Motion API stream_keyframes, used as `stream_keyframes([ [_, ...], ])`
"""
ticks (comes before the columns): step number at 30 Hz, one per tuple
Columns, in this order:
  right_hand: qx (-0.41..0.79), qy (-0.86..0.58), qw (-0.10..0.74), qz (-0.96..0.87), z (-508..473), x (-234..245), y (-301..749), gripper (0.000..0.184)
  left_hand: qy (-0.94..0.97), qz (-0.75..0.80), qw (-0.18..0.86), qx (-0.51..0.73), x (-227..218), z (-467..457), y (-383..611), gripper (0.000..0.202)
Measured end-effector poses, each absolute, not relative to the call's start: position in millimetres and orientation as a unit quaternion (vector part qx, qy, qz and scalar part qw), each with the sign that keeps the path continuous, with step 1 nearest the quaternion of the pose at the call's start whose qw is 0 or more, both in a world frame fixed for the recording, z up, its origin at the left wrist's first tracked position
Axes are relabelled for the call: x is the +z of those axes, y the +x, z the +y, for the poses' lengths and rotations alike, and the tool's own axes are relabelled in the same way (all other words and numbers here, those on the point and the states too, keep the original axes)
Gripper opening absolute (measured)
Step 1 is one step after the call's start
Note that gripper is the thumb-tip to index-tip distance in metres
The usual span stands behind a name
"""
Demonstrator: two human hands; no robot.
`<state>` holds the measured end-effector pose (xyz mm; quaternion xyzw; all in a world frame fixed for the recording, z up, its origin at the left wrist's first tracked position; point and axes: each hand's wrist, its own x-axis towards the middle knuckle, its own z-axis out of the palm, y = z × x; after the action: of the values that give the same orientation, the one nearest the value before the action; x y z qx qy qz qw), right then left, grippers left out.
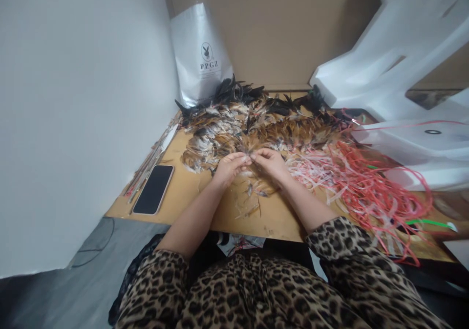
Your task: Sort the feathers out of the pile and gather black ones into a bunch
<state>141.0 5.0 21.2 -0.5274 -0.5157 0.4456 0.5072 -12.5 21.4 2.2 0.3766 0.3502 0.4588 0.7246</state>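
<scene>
Close together over the table's middle, both hands pinch a small brown feather tuft [248, 144]. My left hand [230, 167] has thumb and fingers pressed together at its base. My right hand [271, 164] grips the same spot from the other side, fingertips nearly touching the left ones. Just beyond the fingers spreads a wide pile of brown feathers [293, 132], with black feathers [238, 92] along its far edge. A few loose feather bits [252, 206] lie on the wood below the hands. The exact grip point is small and partly hidden by the fingertips.
A phone [154, 189] lies on the wooden table [223, 214] at left, by thin sticks [146, 167]. Pink and red plastic strips [377, 187] heap at right. White foam pieces [388, 70] stand behind them; a silver bag [200, 57] stands at the back. A white wall borders the left.
</scene>
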Motion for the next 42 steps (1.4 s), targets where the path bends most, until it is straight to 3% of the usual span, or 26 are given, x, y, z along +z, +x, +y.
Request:
stream_keyframes([
  [12, 0.401, -0.533, 0.477, -0.572, 5.8, 16.8, 144.1, 0.023, 0.456, 0.43, 0.625, 0.466, -0.5, 23.0, -7.7, 0.03],
  [15, 0.441, -0.521, 0.468, -0.561, 5.2, 18.4, 146.8, 0.024, 0.481, 0.427, 0.616, 0.455, 0.2, 22.8, -9.9, 0.029],
  [22, 0.61, -0.398, 0.481, -0.489, 4.0, 17.5, 146.6, 0.029, 0.457, 0.318, 0.721, 0.412, 3.4, 18.2, -15.8, 0.031],
  [34, 0.436, -0.497, 0.467, -0.587, 13.0, 6.4, 153.4, 0.026, 0.511, 0.417, 0.601, 0.452, 9.4, 19.2, -11.1, 0.029],
  [42, 0.473, -0.478, 0.451, -0.587, 7.4, 16.2, 153.6, 0.022, 0.494, 0.403, 0.623, 0.453, 4.9, 19.8, -9.8, 0.032],
])
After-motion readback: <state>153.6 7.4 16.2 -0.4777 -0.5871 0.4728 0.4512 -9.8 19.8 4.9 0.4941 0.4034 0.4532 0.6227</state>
